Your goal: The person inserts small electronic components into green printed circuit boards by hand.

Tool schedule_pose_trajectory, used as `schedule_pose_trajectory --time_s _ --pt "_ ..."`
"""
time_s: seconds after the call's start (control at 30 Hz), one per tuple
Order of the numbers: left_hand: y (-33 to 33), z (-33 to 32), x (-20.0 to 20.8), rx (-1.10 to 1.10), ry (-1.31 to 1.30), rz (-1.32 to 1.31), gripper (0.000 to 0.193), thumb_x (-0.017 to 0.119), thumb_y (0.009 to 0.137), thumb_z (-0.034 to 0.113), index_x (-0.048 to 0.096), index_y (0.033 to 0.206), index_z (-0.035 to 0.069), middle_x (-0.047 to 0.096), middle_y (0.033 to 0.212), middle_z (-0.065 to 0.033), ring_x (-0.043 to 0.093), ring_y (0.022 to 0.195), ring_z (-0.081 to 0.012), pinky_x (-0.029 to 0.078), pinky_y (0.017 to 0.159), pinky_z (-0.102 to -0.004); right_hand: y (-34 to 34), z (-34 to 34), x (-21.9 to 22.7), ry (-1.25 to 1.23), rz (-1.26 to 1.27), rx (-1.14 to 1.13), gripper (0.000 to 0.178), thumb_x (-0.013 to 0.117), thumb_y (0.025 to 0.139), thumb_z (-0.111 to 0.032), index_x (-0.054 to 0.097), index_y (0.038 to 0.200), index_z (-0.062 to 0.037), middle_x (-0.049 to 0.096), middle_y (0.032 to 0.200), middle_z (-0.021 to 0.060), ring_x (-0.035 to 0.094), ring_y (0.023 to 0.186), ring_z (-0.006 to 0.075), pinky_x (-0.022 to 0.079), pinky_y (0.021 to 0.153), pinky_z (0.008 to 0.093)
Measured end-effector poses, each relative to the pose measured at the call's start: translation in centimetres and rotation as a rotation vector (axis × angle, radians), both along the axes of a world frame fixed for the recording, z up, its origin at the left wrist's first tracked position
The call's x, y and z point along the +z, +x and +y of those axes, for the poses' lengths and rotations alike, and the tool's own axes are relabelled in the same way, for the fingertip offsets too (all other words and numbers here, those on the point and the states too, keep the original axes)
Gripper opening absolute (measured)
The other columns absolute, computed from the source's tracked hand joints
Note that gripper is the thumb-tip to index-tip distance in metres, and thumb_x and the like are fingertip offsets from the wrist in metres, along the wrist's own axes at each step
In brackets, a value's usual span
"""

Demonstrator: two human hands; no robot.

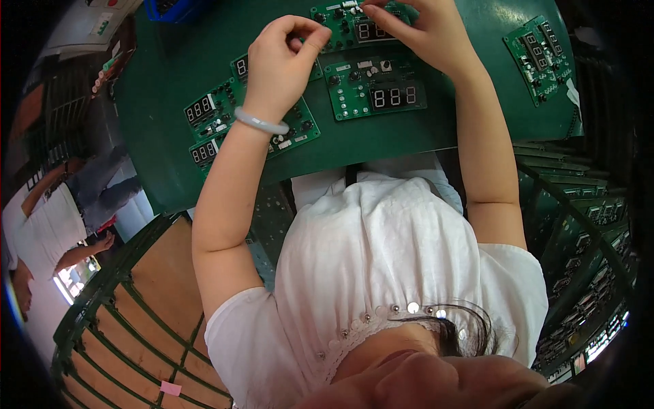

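A green circuit board (344,31) with a black three-digit display lies at the far middle of the table, between my hands. At its left edge, my left hand (287,58) has thumb and forefinger pinched together on the board. My right hand (426,31) reaches over the board's right side, thumb and finger closing near a small white part at the far edge; what they pinch is too small to make out. Just nearer to me lies a second circuit board (351,112), flat and untouched. Several more circuit boards (219,123) overlap under my left forearm, which partly hides them.
The green table (157,163) curves round in front of me. Another circuit board (537,61) lies at the right. A blue bin (174,12) stands at the far left. Green racks (582,225) hold boards at lower right; a green metal frame (129,313) is at lower left. Another person (51,221) is at left.
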State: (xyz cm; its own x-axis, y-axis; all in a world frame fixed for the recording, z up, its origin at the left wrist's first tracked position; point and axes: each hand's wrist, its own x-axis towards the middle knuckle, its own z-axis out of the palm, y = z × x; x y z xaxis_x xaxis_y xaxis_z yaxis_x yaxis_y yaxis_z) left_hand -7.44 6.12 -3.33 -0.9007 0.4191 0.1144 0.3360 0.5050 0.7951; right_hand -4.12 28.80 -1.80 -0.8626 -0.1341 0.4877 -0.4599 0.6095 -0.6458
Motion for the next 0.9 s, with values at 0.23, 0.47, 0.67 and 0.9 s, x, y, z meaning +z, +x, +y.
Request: schedule_pose_trajectory --time_s 0.23,0.47,0.67,0.9 --pt "3.0 -2.0 3.6 -0.033 0.796 -0.998 0.044 0.036 0.091 -0.005 0.043 0.133 -0.017 0.052 0.132 -0.0261 0.053 0.125 -0.0295 0.042 0.111 -0.0376 1.1 -2.4 -1.0 -0.278 0.222 0.361 0.01 0.072 0.082 -0.006 0.068 0.09 -0.0018 0.065 0.086 0.0115 0.063 0.08 0.0274 0.05 0.071 0.0357" --pt "5.3 -2.1 3.6 -0.052 0.888 -1.1 0.053 0.033 0.089 -0.007 0.035 0.141 -0.016 0.042 0.146 -0.026 0.042 0.137 -0.0324 0.033 0.119 -0.0433 3.7 -4.4 -1.1 -0.037 -0.003 0.237 0.016 0.075 0.074 -0.002 0.068 0.087 -0.0065 0.061 0.083 0.0071 0.059 0.081 0.028 0.05 0.07 0.0379" --pt "6.7 -2.7 2.0 -0.057 0.881 -1.015 0.041 0.042 0.101 0.003 0.039 0.14 -0.01 0.05 0.139 -0.0239 0.051 0.129 -0.0277 0.042 0.111 -0.0384 4.6 -4.8 -0.8 0.054 0.035 0.211 0.015 0.076 0.073 -0.004 0.066 0.084 -0.0074 0.06 0.082 0.0057 0.059 0.084 0.0273 0.048 0.072 0.0377" --pt "6.8 -3.6 0.5 0.069 0.38 -0.401 0.014 0.06 0.095 0.003 0.058 0.107 -0.004 0.073 0.099 -0.0148 0.072 0.088 -0.0185 0.056 0.074 -0.0248 5.6 -2.4 -2.7 0.104 -0.136 0.081 0.013 0.076 0.075 -0.009 0.07 0.085 -0.0122 0.06 0.09 0.0017 0.056 0.09 0.0239 0.044 0.083 0.0386"
